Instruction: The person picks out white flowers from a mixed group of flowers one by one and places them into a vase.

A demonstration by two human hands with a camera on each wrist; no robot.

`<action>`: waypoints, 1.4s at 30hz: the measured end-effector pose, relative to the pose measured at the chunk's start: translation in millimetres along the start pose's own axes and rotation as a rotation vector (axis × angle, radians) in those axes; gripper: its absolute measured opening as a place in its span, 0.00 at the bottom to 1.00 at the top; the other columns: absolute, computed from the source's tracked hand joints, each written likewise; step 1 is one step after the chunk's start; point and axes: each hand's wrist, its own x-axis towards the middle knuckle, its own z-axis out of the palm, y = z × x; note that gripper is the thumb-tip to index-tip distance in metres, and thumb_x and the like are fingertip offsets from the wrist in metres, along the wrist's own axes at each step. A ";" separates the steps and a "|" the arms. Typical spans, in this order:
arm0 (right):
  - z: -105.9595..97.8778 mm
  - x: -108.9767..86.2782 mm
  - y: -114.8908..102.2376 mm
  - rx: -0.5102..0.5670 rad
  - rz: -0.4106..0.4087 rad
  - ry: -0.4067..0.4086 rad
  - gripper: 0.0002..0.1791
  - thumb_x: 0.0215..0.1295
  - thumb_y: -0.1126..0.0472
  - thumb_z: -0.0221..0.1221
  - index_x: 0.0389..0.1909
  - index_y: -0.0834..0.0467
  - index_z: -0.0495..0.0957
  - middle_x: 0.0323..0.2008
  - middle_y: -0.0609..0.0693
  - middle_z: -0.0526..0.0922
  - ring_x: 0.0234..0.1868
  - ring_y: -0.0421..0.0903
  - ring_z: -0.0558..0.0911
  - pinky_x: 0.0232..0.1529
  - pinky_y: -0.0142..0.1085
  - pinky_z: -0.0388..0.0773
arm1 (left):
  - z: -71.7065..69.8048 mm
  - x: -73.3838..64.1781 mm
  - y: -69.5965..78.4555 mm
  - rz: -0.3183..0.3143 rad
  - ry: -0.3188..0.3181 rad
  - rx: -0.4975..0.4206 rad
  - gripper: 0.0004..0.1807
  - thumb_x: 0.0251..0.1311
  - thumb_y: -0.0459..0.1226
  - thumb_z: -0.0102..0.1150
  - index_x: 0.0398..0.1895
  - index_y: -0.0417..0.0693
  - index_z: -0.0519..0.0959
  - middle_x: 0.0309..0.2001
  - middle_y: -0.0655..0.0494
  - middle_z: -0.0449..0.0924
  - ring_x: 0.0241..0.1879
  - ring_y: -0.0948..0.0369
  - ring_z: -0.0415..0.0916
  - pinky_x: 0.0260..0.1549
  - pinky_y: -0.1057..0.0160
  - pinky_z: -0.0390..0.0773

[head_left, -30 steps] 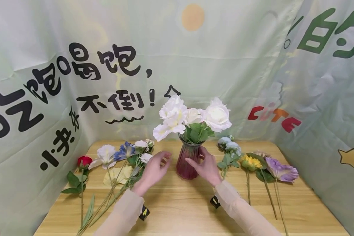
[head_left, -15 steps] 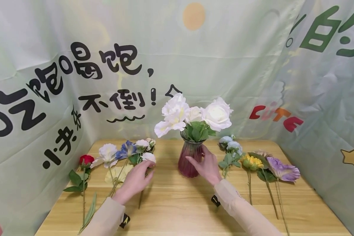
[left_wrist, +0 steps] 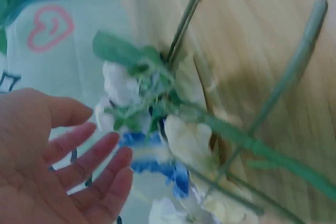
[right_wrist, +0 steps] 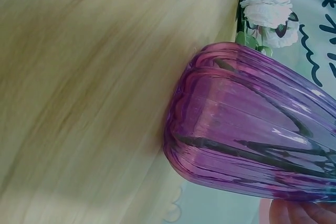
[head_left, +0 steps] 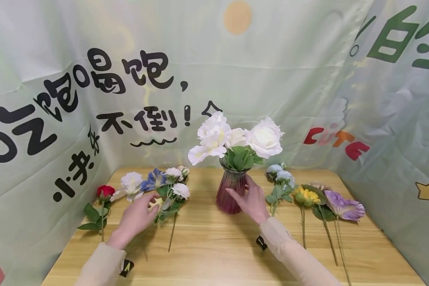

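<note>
1. My left hand point(head_left: 137, 214), loose-fingered, shows its palm only at left wrist.
2. My right hand point(head_left: 253, 202) clasps the ribbed purple-glass vase point(head_left: 229, 196) mid-scene on the desk point(head_left: 207, 248); right wrist alone reveals dark stems point(right_wrist: 231, 150) inside.
3. Left hand has moved left.

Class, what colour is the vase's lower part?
See-through purplish pink; the vase shows best in the right wrist view.

Pale green fabric backdrop point(head_left: 207, 43): bright, evenly lit in the head view, palest near 10 o'clock.
Bold black lettering point(head_left: 42, 145): stretched towards 9 o'clock.
Light-brown wooden table point(head_left: 214, 246): soft shadow below the bare left hand point(head_left: 136, 216).
Large white ruffled rose point(head_left: 265, 138): petals nearly washed out.
Slender green stems point(left_wrist: 273, 157): dim, bluish, blurred in the left-wrist view.
Purple ribbed-glass vase point(right_wrist: 247, 119): white glints towards 4 o'clock, right-wrist view.
</note>
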 end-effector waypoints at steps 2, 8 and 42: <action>-0.4 -0.2 0.3 -0.002 -0.002 0.006 0.35 0.55 0.45 0.73 0.58 0.61 0.76 0.44 0.61 0.89 0.43 0.57 0.89 0.43 0.53 0.86 | -5.4 0.2 -7.5 -0.051 -0.010 -0.017 0.18 0.68 0.37 0.57 0.58 0.42 0.77 0.49 0.44 0.84 0.35 0.56 0.81 0.26 0.59 0.77; 0.5 -1.8 2.1 -0.025 -0.008 0.010 0.37 0.55 0.44 0.73 0.60 0.61 0.75 0.43 0.60 0.89 0.40 0.55 0.89 0.41 0.52 0.86 | -17.8 0.2 -29.7 -0.128 -0.025 0.007 0.17 0.71 0.37 0.49 0.55 0.38 0.78 0.47 0.39 0.84 0.30 0.56 0.80 0.25 0.56 0.76; 2.7 -3.1 4.5 -0.016 -0.018 0.038 0.38 0.55 0.45 0.74 0.61 0.60 0.75 0.44 0.60 0.89 0.40 0.53 0.90 0.40 0.49 0.87 | -7.7 10.1 -61.5 -0.242 -0.318 -0.099 0.13 0.70 0.40 0.46 0.42 0.41 0.77 0.25 0.53 0.70 0.24 0.58 0.65 0.26 0.61 0.65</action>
